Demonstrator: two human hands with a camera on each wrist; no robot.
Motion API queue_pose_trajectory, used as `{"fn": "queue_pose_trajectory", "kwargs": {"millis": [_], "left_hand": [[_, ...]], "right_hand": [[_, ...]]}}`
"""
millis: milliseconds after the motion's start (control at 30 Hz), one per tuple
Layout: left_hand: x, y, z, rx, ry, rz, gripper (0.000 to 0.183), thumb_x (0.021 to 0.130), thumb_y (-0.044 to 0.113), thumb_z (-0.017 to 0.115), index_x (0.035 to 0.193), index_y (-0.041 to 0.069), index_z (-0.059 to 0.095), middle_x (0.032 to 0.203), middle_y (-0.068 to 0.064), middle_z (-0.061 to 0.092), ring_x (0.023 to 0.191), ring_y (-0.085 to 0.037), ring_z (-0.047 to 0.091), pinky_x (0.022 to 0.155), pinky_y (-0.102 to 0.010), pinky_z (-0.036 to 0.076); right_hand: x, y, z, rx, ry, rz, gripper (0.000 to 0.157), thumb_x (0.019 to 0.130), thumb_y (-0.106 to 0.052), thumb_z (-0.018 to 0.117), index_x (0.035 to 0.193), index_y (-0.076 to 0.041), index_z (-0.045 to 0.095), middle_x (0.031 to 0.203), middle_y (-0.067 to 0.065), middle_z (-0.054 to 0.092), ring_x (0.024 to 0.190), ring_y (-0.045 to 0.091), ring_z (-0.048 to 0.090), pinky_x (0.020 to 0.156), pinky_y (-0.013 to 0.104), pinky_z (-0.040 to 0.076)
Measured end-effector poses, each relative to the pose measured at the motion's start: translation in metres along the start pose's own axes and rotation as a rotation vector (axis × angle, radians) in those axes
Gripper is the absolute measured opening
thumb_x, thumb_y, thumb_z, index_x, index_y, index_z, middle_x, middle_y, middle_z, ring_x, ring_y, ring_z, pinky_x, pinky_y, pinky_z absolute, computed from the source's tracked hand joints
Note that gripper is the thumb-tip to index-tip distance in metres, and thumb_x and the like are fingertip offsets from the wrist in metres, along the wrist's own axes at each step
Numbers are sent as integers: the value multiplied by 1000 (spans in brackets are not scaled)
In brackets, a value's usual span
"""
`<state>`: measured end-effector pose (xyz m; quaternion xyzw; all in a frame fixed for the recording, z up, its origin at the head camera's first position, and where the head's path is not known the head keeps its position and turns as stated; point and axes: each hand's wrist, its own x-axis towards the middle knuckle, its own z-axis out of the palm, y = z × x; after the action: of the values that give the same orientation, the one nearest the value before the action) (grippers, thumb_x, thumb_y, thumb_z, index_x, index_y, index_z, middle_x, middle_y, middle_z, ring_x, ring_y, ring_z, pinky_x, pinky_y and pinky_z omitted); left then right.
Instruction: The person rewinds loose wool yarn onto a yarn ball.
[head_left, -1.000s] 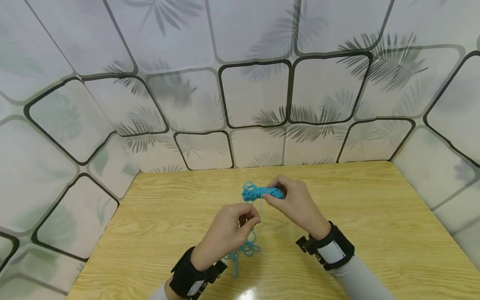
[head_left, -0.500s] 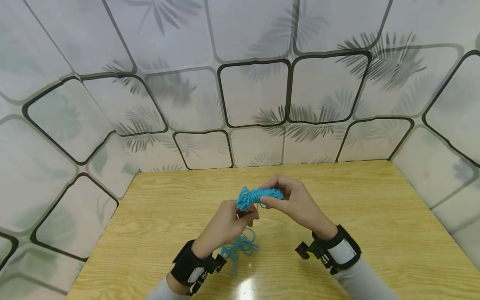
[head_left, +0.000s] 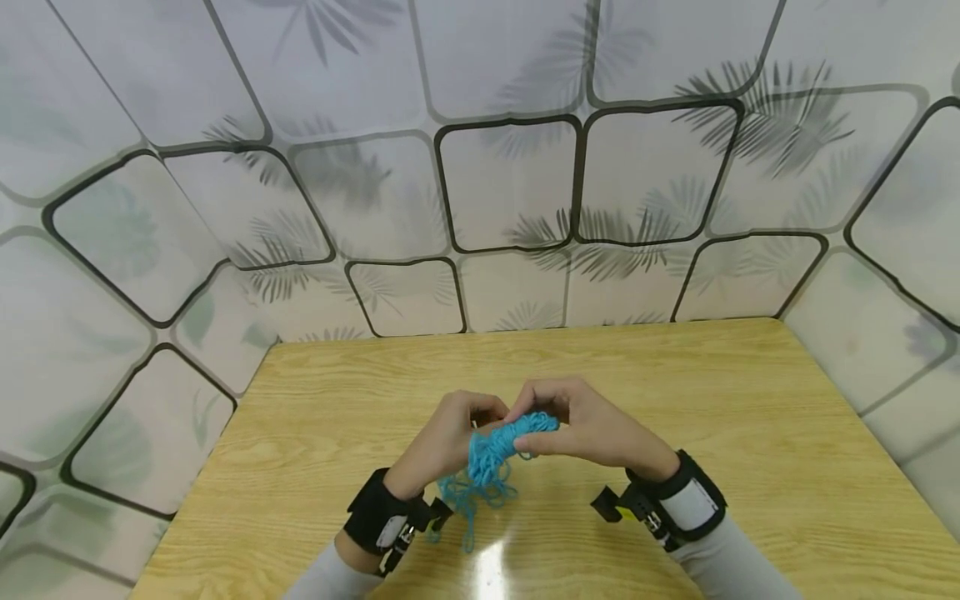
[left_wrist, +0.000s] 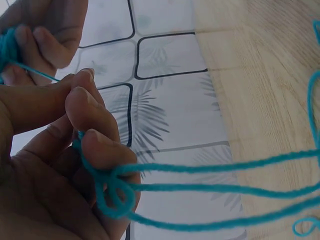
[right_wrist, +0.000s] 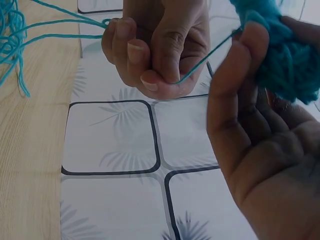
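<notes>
A wound bundle of turquoise yarn [head_left: 504, 442] is gripped by my right hand [head_left: 592, 425], thumb on the near side and fingers over the far side. My left hand [head_left: 450, 433] is just left of it, partly behind the bundle in the head view. In the left wrist view, its thumb and forefinger pinch a strand [left_wrist: 37, 71] running taut to the bundle. More yarn passes under its curled fingers and trails off as loose strands [left_wrist: 240, 190]. The right wrist view shows the bundle [right_wrist: 287, 60] in the right fingers, the taut strand crossing between both hands.
Loose loops of the same yarn [head_left: 468, 500] lie on the wood-grain table [head_left: 360, 383] below the left hand. Patterned white panels [head_left: 517, 192] stand along the table's back and sides. Black camera straps [head_left: 678, 500] circle both wrists.
The right hand has brought the bundle down and leftward, tilting its left end lower. Both hands are now close together. The strand between them, earlier visible in the head view, is hidden there.
</notes>
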<state>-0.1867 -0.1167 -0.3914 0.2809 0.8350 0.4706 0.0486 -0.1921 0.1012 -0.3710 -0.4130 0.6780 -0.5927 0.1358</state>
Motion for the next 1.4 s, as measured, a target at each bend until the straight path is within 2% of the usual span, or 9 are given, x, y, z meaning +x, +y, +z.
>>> {"fn": "queue_pose_trajectory", "kwargs": {"millis": [67,167,367,500,667,833,1067,1267,1400], "left_hand": [[1,0,-1,14,3,-29,11,93,9,67,87,11,76,75,-3,72,59,-14,59,54,-25,49],[1,1,-3,52,9,-56,14,94,8,65,86,13,75,75,0,70,59,-13,59,50,-22,47],[1,1,-7,103,76,-31,12,93,10,67,84,14,73,70,0,66,57,-8,56,48,-23,46],[0,4,-13,126,126,-19,13,93,8,66,84,15,72,68,-2,67,55,-7,55,48,-23,45],[-2,13,-18,138,140,-23,14,93,8,66,84,17,72,68,-2,67,56,-8,56,49,-24,43],[-7,20,-16,176,145,9,15,92,8,68,82,19,71,67,1,66,57,-7,56,51,-26,45],[-11,28,-12,263,167,63,12,90,7,70,83,16,72,67,3,66,55,-5,54,50,-24,43],[-14,31,-10,273,174,82,7,90,7,71,84,10,73,68,1,68,55,-4,54,49,-24,45],[-17,33,-8,290,180,93,6,89,8,71,85,11,73,68,5,66,56,-3,54,50,-24,46]], "right_hand": [[-1,0,1,3,-42,13,16,89,-1,69,104,-7,68,98,13,67,83,20,65,74,35,57],[-2,0,2,2,-92,16,16,90,-2,69,104,-8,69,97,12,68,86,20,64,77,37,56],[-2,-1,2,-48,-96,41,12,88,-10,73,100,-11,70,90,10,70,77,17,61,72,35,55],[-3,2,2,-133,-62,50,11,86,-15,76,95,-14,71,88,6,70,74,15,62,69,34,56],[-3,7,5,-281,-18,95,13,81,-17,79,90,-20,70,82,-2,69,67,9,57,61,27,53],[0,9,8,-429,22,136,15,78,-14,80,86,-21,69,76,-7,66,60,6,51,54,21,45],[3,11,7,-604,130,145,18,74,-11,77,81,-20,64,73,-9,59,57,7,49,51,21,42],[5,14,6,-672,243,158,19,76,-11,79,82,-19,63,77,-6,61,61,8,53,54,27,49],[6,13,6,-670,328,151,17,78,-9,78,83,-15,64,81,-3,62,64,12,57,55,30,52]]}}
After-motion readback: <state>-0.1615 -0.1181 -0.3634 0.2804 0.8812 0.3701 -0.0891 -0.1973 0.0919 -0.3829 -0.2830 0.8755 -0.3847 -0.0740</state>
